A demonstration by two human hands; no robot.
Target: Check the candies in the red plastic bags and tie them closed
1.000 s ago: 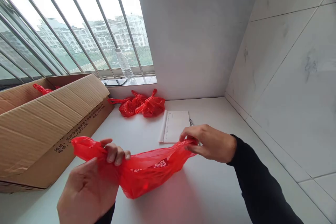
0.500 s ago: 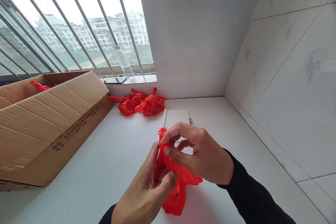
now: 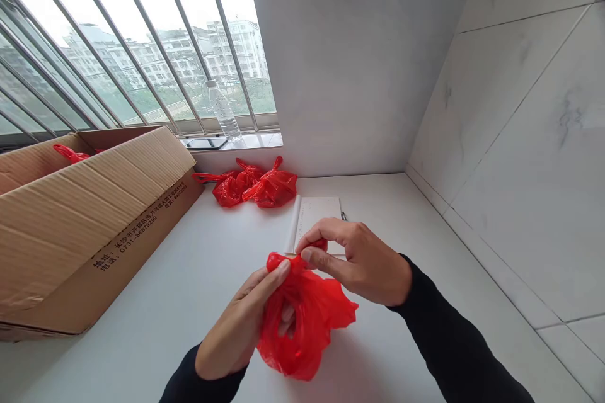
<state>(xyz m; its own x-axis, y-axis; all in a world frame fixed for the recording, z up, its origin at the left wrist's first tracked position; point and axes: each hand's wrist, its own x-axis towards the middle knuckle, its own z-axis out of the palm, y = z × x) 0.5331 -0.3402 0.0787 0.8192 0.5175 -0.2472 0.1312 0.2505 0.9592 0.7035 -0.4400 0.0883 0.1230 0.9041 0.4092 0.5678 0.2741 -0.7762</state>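
Note:
A thin red plastic bag (image 3: 316, 315) is held up between my two hands above the white table. My left hand (image 3: 246, 315) is closed on its upper left part, thumb on top, with some fingers showing through a handle loop. Pinched between the thumb and fingers of my right hand (image 3: 363, 264) is the upper right of the bag. What the bag holds, if anything, I cannot make out. Just beyond my hands, an open notepad (image 3: 319, 211) lies on the table, partly covered by my right hand, with a pen (image 3: 344, 216) at its right edge.
Several tied red bags (image 3: 269, 189) sit against the back wall. On the left stands a large open cardboard box (image 3: 142, 214) with red plastic inside. A water bottle (image 3: 222, 112) and a phone (image 3: 207, 143) are on the windowsill. A tiled wall (image 3: 520, 157) bounds the right side.
My left thumb has moved up onto the bag's top edge. The bag has turned and spread, so its loop now faces me, and my right hand pulls its top toward the right.

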